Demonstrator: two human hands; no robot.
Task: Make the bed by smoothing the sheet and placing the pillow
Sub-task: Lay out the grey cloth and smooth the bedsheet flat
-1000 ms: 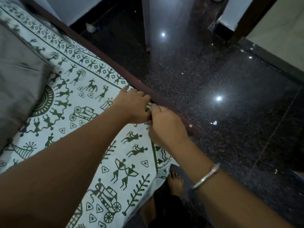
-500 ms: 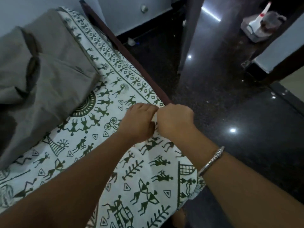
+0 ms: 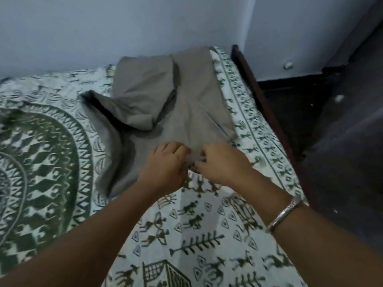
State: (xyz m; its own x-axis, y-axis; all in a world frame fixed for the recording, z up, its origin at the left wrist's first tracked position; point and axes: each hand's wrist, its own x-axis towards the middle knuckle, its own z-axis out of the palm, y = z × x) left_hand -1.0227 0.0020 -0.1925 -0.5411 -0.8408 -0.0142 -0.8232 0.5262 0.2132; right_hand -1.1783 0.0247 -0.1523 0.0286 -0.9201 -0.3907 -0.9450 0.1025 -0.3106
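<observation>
Where hands meet, grey pillow (image 3: 182, 112) lies rumpled.

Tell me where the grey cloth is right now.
In the head view the grey cloth lies crumpled on the patterned sheet at the bed's far end by the wall, its near edge under both hands, left hand and right hand.

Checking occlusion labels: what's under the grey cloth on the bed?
The grey cloth lies crumpled on the printed bedsheet, which shows around it on three sides. The sheet beneath it is covered, so anything else there cannot be seen. Left hand and right hand meet at its near edge.
</observation>
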